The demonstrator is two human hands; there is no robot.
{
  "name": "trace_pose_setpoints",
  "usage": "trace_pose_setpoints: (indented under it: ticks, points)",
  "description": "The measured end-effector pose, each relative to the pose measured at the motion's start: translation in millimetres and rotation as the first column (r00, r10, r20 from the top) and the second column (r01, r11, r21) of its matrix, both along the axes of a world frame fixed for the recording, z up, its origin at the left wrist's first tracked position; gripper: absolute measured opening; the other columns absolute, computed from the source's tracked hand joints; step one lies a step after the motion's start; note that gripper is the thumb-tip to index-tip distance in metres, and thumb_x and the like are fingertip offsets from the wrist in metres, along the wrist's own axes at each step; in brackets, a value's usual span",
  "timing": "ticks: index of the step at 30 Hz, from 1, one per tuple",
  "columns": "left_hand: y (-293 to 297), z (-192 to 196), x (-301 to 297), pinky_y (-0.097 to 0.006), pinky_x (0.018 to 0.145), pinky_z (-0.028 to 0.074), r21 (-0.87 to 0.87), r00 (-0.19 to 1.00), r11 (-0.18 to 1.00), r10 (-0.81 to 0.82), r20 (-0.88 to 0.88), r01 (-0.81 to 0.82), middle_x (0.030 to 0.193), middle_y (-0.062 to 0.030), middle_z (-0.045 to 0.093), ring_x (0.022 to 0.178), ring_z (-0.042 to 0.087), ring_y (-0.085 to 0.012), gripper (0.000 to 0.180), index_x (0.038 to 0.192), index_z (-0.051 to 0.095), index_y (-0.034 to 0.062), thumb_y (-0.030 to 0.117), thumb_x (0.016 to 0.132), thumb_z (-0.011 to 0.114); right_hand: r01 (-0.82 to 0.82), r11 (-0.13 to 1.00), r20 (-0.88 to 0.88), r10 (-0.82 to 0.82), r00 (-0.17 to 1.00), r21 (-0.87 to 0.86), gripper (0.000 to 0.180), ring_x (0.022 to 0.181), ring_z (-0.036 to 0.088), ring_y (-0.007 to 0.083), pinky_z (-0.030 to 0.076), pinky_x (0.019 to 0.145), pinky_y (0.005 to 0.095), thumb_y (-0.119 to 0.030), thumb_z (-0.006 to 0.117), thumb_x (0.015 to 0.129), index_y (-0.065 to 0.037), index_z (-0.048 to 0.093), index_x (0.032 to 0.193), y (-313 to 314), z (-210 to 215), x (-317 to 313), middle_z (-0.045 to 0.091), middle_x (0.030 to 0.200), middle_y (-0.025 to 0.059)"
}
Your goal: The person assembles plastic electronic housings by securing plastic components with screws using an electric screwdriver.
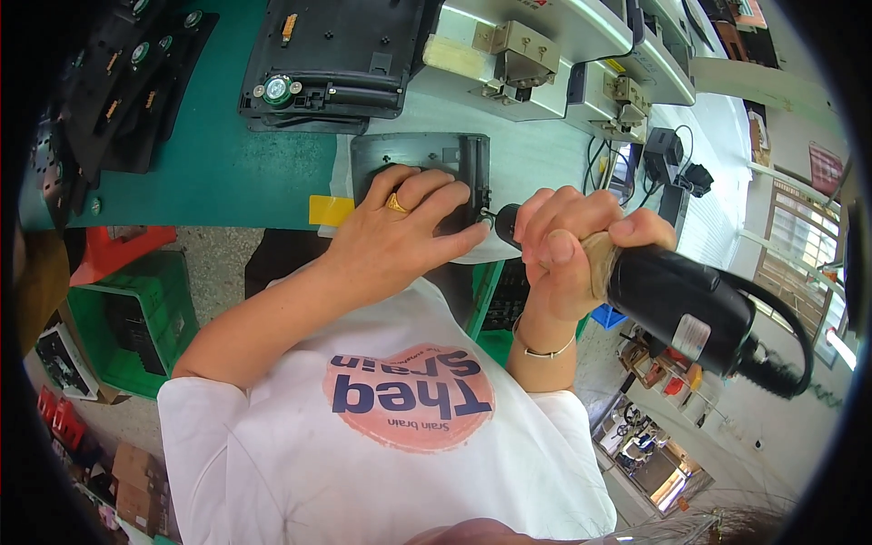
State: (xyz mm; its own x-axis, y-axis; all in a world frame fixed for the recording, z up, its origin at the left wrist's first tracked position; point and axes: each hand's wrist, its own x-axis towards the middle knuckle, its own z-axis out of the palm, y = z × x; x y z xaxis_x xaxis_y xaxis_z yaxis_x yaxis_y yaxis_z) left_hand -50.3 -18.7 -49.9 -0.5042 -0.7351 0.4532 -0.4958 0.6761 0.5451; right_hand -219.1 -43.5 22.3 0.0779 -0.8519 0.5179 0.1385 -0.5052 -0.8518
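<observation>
A black plastic panel [418, 145] lies near the front edge of the bench. My left hand [400, 222], with a gold ring, is bent over this panel and holds it down; the thumb reaches its right edge. My right hand [572, 241] is wrapped around a black electric screwdriver [681, 309], held nearly level with its cord trailing at the lower right. The screwdriver's tip meets the panel's right edge beside my left thumb. Whether a screw sits under the tip is too small to tell.
Behind the panel rests a stack of larger black plastic housings [331, 68]. More dark panels [136, 82] pile up at the left. Pale metal machines [536, 54] stand at the back right. A yellow piece [331, 211] lies at the bench edge, above a green crate [173, 291].
</observation>
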Motion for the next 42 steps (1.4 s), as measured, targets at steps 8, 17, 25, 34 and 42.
trace_pose_setpoints:
  ticks: [8, 17, 25, 34, 42]
  points:
    - [-0.4, -0.5, -1.7, -0.045, 0.094, 0.04, -0.101, 0.998, 0.994, 0.038, 0.052, -0.033, 0.11, -0.0043, 0.056, 0.108, 0.052, -0.0246, 0.04, 0.105, 0.07, 0.0254, 0.018, 0.065, 0.072, -0.045, 0.997, 0.073, 0.04, 0.997, 0.07, 0.05, 0.051, 0.053, 0.0138, 0.052, 0.053, 0.0326, 0.004, 0.071, 0.081, -0.007, 0.036, 0.115, -11.3, 1.1, -7.4, 0.054, 0.066, 0.0042]
    - [1.4, 2.5, -3.5, -0.044, 0.095, 0.04, -0.076, 0.999, 0.997, 0.019, 0.045, -0.015, 0.111, -0.0043, 0.054, 0.11, 0.05, -0.0243, 0.045, 0.107, 0.069, 0.0252, 0.018, 0.063, 0.078, 0.136, 0.979, 0.402, -0.065, 0.913, -0.152, 0.051, 0.049, 0.051, 0.0191, 0.051, 0.054, 0.0369, 0.0, 0.061, 0.087, -0.01, 0.032, 0.128, -58.9, 41.6, 6.8, 0.053, 0.066, 0.0063]
    - [1.0, 2.0, -4.9, -0.045, 0.096, 0.039, -0.061, 0.998, 0.998, 0.027, 0.063, -0.023, 0.112, -0.0037, 0.055, 0.112, 0.05, -0.0245, 0.041, 0.105, 0.069, 0.0268, 0.021, 0.067, 0.08, 0.17, 0.955, 0.31, -0.089, 0.947, -0.244, 0.049, 0.049, 0.052, 0.0157, 0.05, 0.05, 0.0314, 0.002, 0.06, 0.086, -0.007, 0.033, 0.125, -86.0, 37.9, 20.7, 0.055, 0.067, 0.007]
    - [1.5, 0.0, -4.1, -0.045, 0.096, 0.038, -0.067, 0.997, 0.998, 0.024, 0.068, -0.02, 0.113, -0.0039, 0.055, 0.114, 0.049, -0.0243, 0.042, 0.106, 0.069, 0.0271, 0.022, 0.066, 0.08, 0.154, 0.969, 0.296, -0.092, 0.951, -0.192, 0.049, 0.051, 0.053, 0.015, 0.05, 0.051, 0.0317, 0.008, 0.057, 0.084, -0.007, 0.033, 0.125, -89.7, 29.1, 21.5, 0.057, 0.069, 0.0071]
    - [1.5, -0.3, -3.4, -0.045, 0.095, 0.038, -0.073, 0.997, 0.997, 0.026, 0.073, -0.02, 0.113, -0.0043, 0.055, 0.114, 0.049, -0.0248, 0.044, 0.107, 0.068, 0.0272, 0.023, 0.065, 0.08, 0.21, 0.932, -0.064, -0.238, 0.969, -0.295, 0.046, 0.051, 0.054, 0.0161, 0.052, 0.054, 0.0354, 0.008, 0.057, 0.086, -0.004, 0.036, 0.125, -91.0, 35.4, 25.0, 0.055, 0.067, 0.0094]
